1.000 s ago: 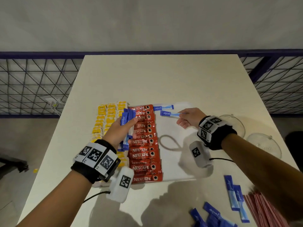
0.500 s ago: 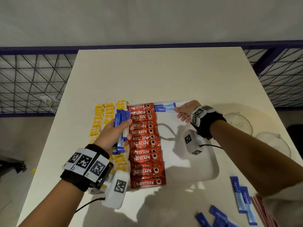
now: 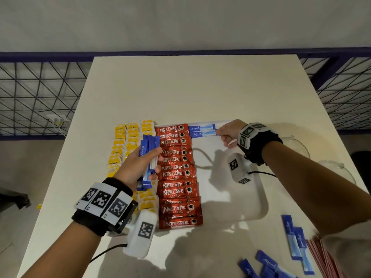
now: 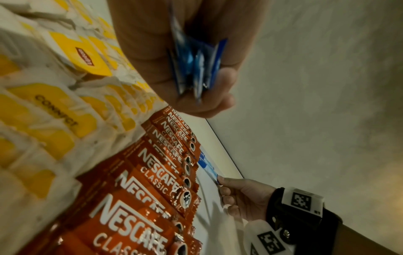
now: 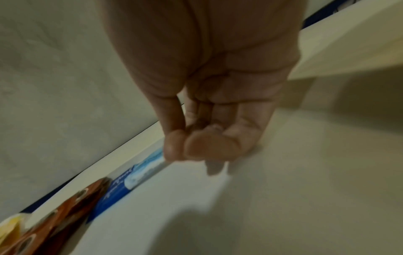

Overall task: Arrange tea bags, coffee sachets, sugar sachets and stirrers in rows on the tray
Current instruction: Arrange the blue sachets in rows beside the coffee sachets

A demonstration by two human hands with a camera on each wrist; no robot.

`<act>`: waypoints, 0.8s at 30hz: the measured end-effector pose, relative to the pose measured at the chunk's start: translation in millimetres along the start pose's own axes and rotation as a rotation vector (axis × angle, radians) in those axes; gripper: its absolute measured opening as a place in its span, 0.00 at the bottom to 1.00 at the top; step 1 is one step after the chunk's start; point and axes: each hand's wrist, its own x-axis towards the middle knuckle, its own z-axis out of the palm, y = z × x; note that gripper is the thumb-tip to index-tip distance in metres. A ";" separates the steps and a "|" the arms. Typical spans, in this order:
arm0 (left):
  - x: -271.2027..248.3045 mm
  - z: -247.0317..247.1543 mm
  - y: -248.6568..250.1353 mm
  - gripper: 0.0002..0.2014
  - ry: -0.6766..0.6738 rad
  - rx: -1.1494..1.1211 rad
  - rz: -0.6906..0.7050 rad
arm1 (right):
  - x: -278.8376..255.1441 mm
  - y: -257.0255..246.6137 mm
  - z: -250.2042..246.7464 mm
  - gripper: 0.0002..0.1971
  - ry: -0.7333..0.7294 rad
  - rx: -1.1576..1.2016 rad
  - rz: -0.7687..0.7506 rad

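Note:
A white tray (image 3: 230, 197) holds columns of yellow tea bags (image 3: 132, 135) and a column of red coffee sachets (image 3: 174, 173). Two blue sugar sachets (image 3: 201, 131) lie side by side at the tray's far edge, right of the coffee. My right hand (image 3: 220, 135) pinches the right end of the nearer sugar sachet (image 5: 130, 179), thumb and forefinger pressed together. Over the tea bags, my left hand (image 3: 140, 159) grips a bundle of blue sugar sachets (image 4: 196, 60). Red stirrers (image 3: 325, 259) lie at the table's near right corner.
Loose blue sugar sachets (image 3: 297, 237) lie on the table right of the tray, with more (image 3: 267, 265) at the near edge. Two clear glass bowls (image 3: 297, 145) sit by the right table edge. A wire railing (image 3: 40, 97) surrounds the table.
My right hand carried a second blue sachet to the tray's far edge and set it beside the first one. My left hand kept its bundle and barely moved.

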 end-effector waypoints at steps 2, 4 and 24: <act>0.5 1.2 -0.3 0.07 -0.001 -0.009 -0.007 | 2.1 1.1 2.1 0.10 0.024 0.023 0.001; 1.4 1.5 -0.7 0.07 0.000 -0.012 -0.009 | 5.3 2.1 4.2 0.11 0.042 0.041 -0.003; -24.3 17.4 4.2 0.05 -0.195 0.096 -0.084 | -56.2 2.2 9.4 0.13 -0.148 0.172 -0.199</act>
